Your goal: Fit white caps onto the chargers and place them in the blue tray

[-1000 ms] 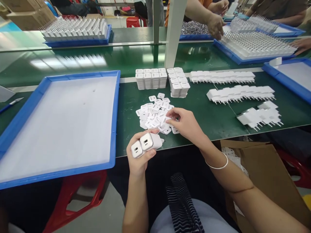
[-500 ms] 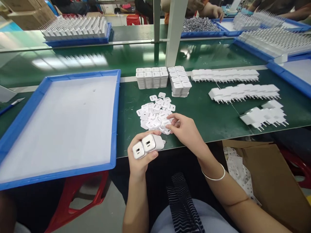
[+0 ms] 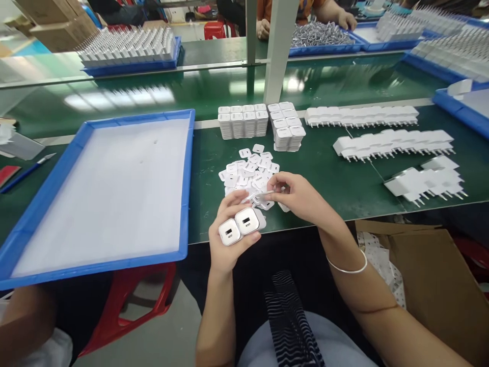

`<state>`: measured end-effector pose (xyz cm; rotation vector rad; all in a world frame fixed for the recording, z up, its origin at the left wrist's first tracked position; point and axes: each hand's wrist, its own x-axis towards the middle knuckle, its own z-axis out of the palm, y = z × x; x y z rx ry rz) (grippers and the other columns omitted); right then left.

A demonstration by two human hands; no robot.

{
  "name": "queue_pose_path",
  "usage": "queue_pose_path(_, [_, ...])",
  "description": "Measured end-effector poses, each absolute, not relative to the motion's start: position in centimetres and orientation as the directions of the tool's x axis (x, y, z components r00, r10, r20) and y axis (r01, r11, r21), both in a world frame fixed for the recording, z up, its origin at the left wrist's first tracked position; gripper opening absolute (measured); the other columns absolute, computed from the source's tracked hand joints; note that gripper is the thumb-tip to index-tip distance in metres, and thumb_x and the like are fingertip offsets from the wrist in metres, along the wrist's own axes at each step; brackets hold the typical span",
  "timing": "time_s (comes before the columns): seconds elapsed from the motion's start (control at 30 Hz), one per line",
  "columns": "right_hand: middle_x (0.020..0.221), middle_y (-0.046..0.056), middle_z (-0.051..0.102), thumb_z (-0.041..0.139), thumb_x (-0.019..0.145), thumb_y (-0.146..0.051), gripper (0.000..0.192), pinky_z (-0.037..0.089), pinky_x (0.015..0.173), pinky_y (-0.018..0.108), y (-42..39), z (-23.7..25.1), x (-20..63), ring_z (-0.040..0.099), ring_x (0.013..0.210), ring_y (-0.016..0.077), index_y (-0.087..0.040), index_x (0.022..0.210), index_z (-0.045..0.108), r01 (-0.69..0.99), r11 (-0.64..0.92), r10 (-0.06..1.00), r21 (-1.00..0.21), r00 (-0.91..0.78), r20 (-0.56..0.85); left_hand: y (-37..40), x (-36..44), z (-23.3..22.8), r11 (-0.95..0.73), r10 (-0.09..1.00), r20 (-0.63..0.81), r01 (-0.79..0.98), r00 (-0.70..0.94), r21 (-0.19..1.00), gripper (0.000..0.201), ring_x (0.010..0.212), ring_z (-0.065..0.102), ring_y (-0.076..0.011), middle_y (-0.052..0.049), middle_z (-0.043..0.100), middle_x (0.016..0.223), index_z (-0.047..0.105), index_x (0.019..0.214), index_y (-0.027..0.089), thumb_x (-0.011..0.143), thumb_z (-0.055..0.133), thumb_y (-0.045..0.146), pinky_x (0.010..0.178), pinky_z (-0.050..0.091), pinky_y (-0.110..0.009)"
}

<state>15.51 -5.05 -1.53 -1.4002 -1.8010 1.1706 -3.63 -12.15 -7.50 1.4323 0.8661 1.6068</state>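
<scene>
Two white USB chargers (image 3: 247, 221) lie side by side in my left hand (image 3: 225, 250), their port faces turned up toward me. The fingers and thumb of that hand close around them. My right hand (image 3: 298, 196) pinches a thin white face plate (image 3: 266, 193) edge-on between thumb and fingers, just above the chargers. Beneath both hands spreads a loose pile of white face plates (image 3: 250, 169) with small port slots, partly hidden by my fingers. Behind the pile stand neat stacks of the same plates (image 3: 243, 122), and a second block of stacked plates (image 3: 286, 130) beside them.
A blue-rimmed tray (image 3: 185, 178) with a white lining lies at left, near a blue pen-like knife (image 3: 28, 172). Rows of chargers with pins (image 3: 393, 144) line the right side. A post (image 3: 280, 51) rises behind the stacks. Below right is an open cardboard box (image 3: 431, 275).
My right hand has lifted a face plate off the pile and turned it edge-on. My left hand has tilted the chargers so their port faces point more toward me. The view has shifted slightly.
</scene>
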Motion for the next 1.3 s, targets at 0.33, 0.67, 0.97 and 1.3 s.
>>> queue_pose_path(0.33, [0.094,0.002,0.075,0.079,0.085,-0.026,0.008,0.055,0.077,0.029,-7.4,-0.6,18.0,0.068,0.088,0.0178,-0.022,0.091,0.077,0.128,0.175,0.933,-0.976,-0.337,0.123,-13.2,-1.3,-4.0,-0.320,0.943,0.310,0.070,0.123,0.945,0.038,0.100,0.076,-0.0219,-0.007,0.079,0.107,0.075,0.109,0.021,0.074,0.088,0.016,0.092,0.063,-0.035])
queue_pose_path(0.67, [0.064,-0.005,0.069,0.073,0.091,-0.015,0.020,0.054,0.049,0.017,-10.4,-0.1,20.6,0.062,0.050,0.0070,-0.026,0.106,0.080,0.009,0.052,0.986,-0.999,-0.158,0.050,-13.8,1.1,-3.4,-0.455,0.858,0.510,0.374,-0.059,0.808,0.041,0.105,0.072,-0.0172,-0.007,0.072,0.116,0.074,0.112,0.019,0.074,0.087,0.015,0.096,0.060,-0.028])
queue_pose_path(0.97, [0.060,-0.003,0.071,0.085,0.079,-0.017,0.030,0.057,0.047,0.018,-11.7,0.6,20.1,0.060,0.045,0.0067,-0.031,0.106,0.084,-0.098,-0.150,0.949,-0.984,-0.292,-0.116,-14.3,1.9,-3.0,-0.531,0.801,0.597,0.499,0.033,0.685,0.042,0.112,0.071,-0.0216,-0.008,0.071,0.123,0.070,0.120,0.021,0.081,0.078,0.009,0.099,0.061,-0.035])
queue_pose_path(1.3, [0.062,-0.002,0.071,0.085,0.081,-0.024,0.031,0.057,0.048,0.020,-11.4,0.1,19.8,0.061,0.047,0.0082,-0.031,0.110,0.082,-0.072,-0.176,0.934,-0.982,-0.327,-0.143,-14.5,1.9,-3.1,-0.541,0.783,0.622,0.530,0.032,0.653,0.038,0.112,0.071,-0.0217,-0.007,0.071,0.123,0.069,0.120,0.021,0.084,0.076,0.011,0.099,0.061,-0.036])
